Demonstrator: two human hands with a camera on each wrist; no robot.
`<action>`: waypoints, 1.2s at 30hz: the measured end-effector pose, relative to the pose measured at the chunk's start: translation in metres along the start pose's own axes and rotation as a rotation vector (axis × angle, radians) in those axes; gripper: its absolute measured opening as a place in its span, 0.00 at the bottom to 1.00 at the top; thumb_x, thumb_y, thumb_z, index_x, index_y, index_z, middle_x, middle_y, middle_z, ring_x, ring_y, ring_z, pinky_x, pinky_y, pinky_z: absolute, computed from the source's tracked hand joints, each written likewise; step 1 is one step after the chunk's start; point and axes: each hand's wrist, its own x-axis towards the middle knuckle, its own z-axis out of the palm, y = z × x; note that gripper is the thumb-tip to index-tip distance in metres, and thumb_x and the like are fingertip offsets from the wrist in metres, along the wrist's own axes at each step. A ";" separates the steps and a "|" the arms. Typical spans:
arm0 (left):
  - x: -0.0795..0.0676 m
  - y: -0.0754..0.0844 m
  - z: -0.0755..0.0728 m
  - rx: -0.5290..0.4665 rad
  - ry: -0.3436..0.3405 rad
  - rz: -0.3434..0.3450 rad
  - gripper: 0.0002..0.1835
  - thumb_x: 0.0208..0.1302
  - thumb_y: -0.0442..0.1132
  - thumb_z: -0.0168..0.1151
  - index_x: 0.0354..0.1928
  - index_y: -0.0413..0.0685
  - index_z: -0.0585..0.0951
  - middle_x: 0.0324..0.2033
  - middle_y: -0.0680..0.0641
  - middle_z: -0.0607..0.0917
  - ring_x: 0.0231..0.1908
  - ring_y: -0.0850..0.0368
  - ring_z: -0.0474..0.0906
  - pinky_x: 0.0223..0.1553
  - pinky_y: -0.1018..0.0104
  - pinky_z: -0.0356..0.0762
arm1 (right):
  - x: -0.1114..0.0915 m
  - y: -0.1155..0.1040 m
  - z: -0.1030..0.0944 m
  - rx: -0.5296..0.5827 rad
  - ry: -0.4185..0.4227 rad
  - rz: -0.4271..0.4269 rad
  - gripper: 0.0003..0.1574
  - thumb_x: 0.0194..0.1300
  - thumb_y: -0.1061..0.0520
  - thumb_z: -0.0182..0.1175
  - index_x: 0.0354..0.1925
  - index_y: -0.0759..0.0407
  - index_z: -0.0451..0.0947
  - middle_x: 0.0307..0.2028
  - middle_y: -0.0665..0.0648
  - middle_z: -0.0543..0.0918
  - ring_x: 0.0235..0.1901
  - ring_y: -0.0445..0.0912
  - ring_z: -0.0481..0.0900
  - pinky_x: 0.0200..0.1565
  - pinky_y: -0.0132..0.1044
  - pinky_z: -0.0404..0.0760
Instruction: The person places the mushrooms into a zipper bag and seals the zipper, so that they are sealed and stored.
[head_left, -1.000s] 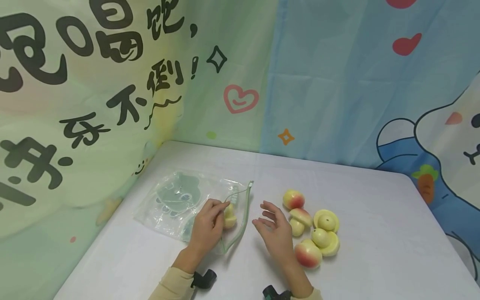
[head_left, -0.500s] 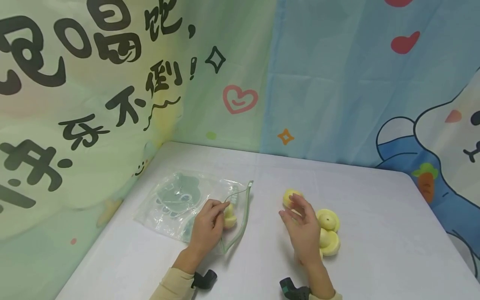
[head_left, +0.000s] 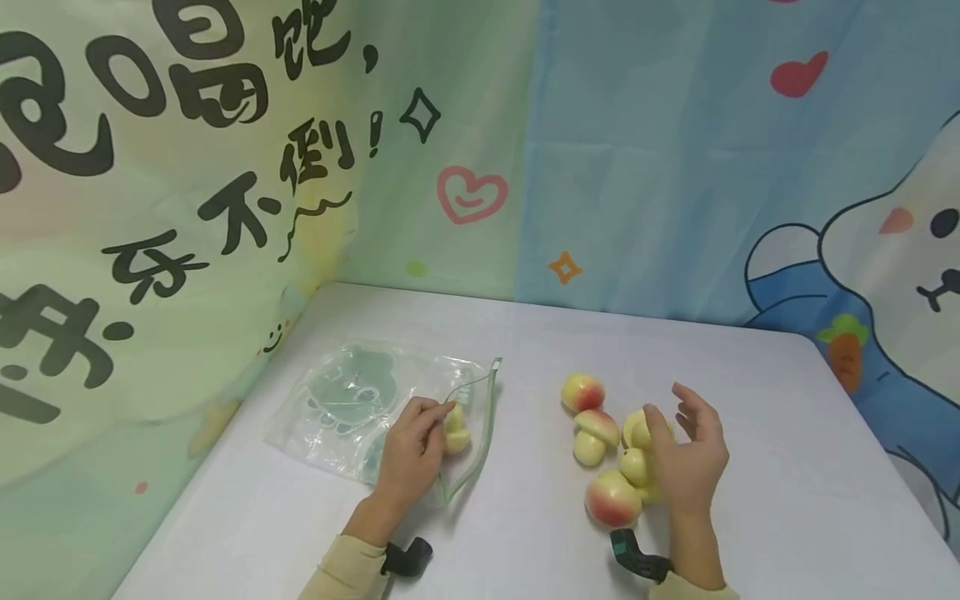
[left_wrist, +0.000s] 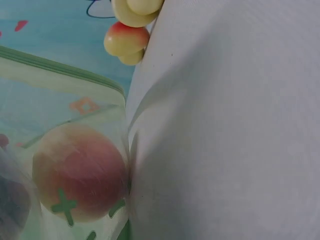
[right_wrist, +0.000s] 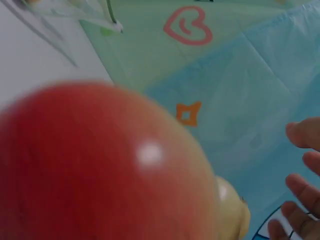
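Observation:
In the head view my left hand pinches the open end of a clear zip bag with a green slider strip. Inside the bag lies a yellow mushroom-shaped piece; the left wrist view shows a rounded red-and-yellow surface through the plastic. My right hand holds nothing; its fingers are spread apart over the right side of a group of yellow pieces, partly hiding the yellow round-brimmed piece. Left of it are a mushroom-shaped piece, a small yellow ball-topped piece and a larger red-and-yellow one.
Farther back in the group sits another round red-and-yellow piece. All of it rests on a white-covered table. A printed cloth backdrop hangs behind the table and along its left side.
My right hand has moved rightward from beside the bag, passing over the pieces to their right side. The left hand stays at the bag's opening. The head view has shifted slightly.

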 end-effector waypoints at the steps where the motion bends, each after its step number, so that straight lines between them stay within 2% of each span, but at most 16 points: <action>1: 0.000 0.000 0.000 0.000 -0.001 0.000 0.16 0.58 0.22 0.55 0.46 0.37 0.85 0.36 0.48 0.78 0.29 0.63 0.71 0.27 0.78 0.70 | 0.001 0.002 -0.002 -0.032 -0.003 0.010 0.27 0.56 0.64 0.69 0.56 0.62 0.79 0.54 0.57 0.80 0.52 0.42 0.74 0.54 0.31 0.74; 4: 0.000 0.000 0.000 0.001 -0.004 0.000 0.15 0.59 0.22 0.55 0.46 0.37 0.85 0.36 0.48 0.77 0.29 0.63 0.70 0.26 0.78 0.69 | 0.004 0.008 -0.007 -0.120 -0.056 0.084 0.29 0.57 0.59 0.69 0.57 0.62 0.77 0.57 0.61 0.77 0.58 0.53 0.72 0.59 0.43 0.72; 8: -0.001 -0.001 0.000 0.004 -0.005 0.003 0.15 0.59 0.22 0.55 0.46 0.37 0.85 0.36 0.48 0.77 0.28 0.64 0.70 0.26 0.78 0.69 | 0.006 0.015 -0.012 -0.234 -0.222 0.234 0.37 0.61 0.50 0.67 0.64 0.62 0.71 0.64 0.68 0.68 0.63 0.64 0.64 0.62 0.59 0.64; 10: -0.002 -0.001 0.000 0.006 -0.003 0.002 0.16 0.59 0.22 0.55 0.46 0.37 0.85 0.36 0.48 0.77 0.28 0.64 0.70 0.26 0.78 0.69 | 0.006 0.018 -0.013 -0.291 -0.316 0.291 0.42 0.62 0.45 0.65 0.67 0.62 0.66 0.66 0.71 0.65 0.64 0.66 0.62 0.61 0.62 0.62; 13: -0.002 -0.002 0.000 0.011 -0.004 -0.004 0.16 0.59 0.23 0.55 0.46 0.38 0.85 0.36 0.49 0.77 0.28 0.64 0.70 0.26 0.78 0.70 | 0.007 0.022 -0.013 -0.336 -0.411 0.336 0.47 0.61 0.41 0.64 0.70 0.63 0.62 0.67 0.73 0.62 0.64 0.69 0.60 0.61 0.63 0.61; 20: -0.001 0.001 -0.002 0.023 -0.015 -0.025 0.15 0.60 0.23 0.56 0.46 0.39 0.85 0.36 0.49 0.77 0.28 0.64 0.70 0.26 0.77 0.70 | 0.009 0.022 -0.016 -0.353 -0.495 0.422 0.54 0.61 0.40 0.64 0.73 0.63 0.54 0.70 0.72 0.59 0.68 0.67 0.55 0.65 0.62 0.58; 24: -0.001 0.002 -0.003 0.030 -0.017 -0.033 0.15 0.60 0.24 0.56 0.46 0.39 0.85 0.36 0.49 0.78 0.28 0.64 0.69 0.26 0.76 0.71 | 0.009 0.023 -0.017 -0.341 -0.507 0.452 0.54 0.62 0.40 0.63 0.74 0.64 0.52 0.70 0.71 0.59 0.68 0.66 0.56 0.65 0.62 0.58; 26: -0.002 0.002 -0.003 0.031 -0.018 -0.038 0.15 0.60 0.24 0.56 0.46 0.39 0.85 0.36 0.49 0.78 0.28 0.64 0.69 0.26 0.75 0.71 | 0.009 0.024 -0.016 -0.323 -0.486 0.448 0.53 0.62 0.41 0.63 0.73 0.64 0.54 0.69 0.71 0.61 0.67 0.65 0.59 0.64 0.60 0.60; 29: -0.002 0.002 -0.004 0.029 -0.017 -0.039 0.15 0.60 0.24 0.56 0.46 0.39 0.85 0.36 0.49 0.77 0.28 0.64 0.69 0.26 0.75 0.71 | 0.008 0.023 -0.015 -0.295 -0.412 0.440 0.51 0.62 0.41 0.63 0.73 0.62 0.56 0.68 0.69 0.64 0.62 0.61 0.66 0.57 0.53 0.68; 31: -0.002 0.002 -0.004 0.024 -0.018 -0.040 0.15 0.61 0.24 0.56 0.47 0.39 0.85 0.37 0.49 0.77 0.28 0.64 0.69 0.26 0.75 0.71 | 0.007 0.022 -0.013 -0.262 -0.343 0.431 0.50 0.61 0.41 0.63 0.73 0.60 0.58 0.68 0.66 0.65 0.60 0.58 0.68 0.52 0.46 0.70; 33: -0.001 0.001 -0.003 0.019 -0.017 -0.035 0.15 0.61 0.24 0.56 0.47 0.39 0.85 0.37 0.49 0.77 0.29 0.64 0.69 0.26 0.75 0.71 | 0.007 0.020 -0.011 -0.230 -0.276 0.422 0.49 0.61 0.40 0.64 0.73 0.56 0.58 0.68 0.62 0.66 0.60 0.55 0.68 0.50 0.40 0.70; 36: -0.001 0.000 -0.003 0.007 -0.016 -0.032 0.15 0.61 0.23 0.55 0.47 0.38 0.85 0.37 0.49 0.78 0.28 0.64 0.69 0.26 0.75 0.71 | 0.006 0.015 -0.006 -0.136 -0.193 0.387 0.47 0.61 0.43 0.66 0.73 0.52 0.60 0.68 0.58 0.66 0.60 0.52 0.67 0.51 0.37 0.70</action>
